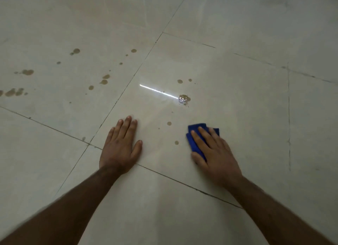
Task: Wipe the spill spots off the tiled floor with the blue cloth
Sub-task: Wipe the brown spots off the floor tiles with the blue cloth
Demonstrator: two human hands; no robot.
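The right hand [213, 149] presses flat on the blue cloth [196, 140], its grip spread wide over it on the tiled floor [237, 91]. The left hand [121, 146] lies flat, fingers open, holding nothing. Brown spill spots [184, 98] dot the tiles beyond.

The tiled floor [228, 91] looked like glossy, smooth pale ceramic, mirroring a bright streak of light. The blue cloth [193, 144] appeared soft, matt fabric. Brown spill spots [184, 99] glistened wetly.
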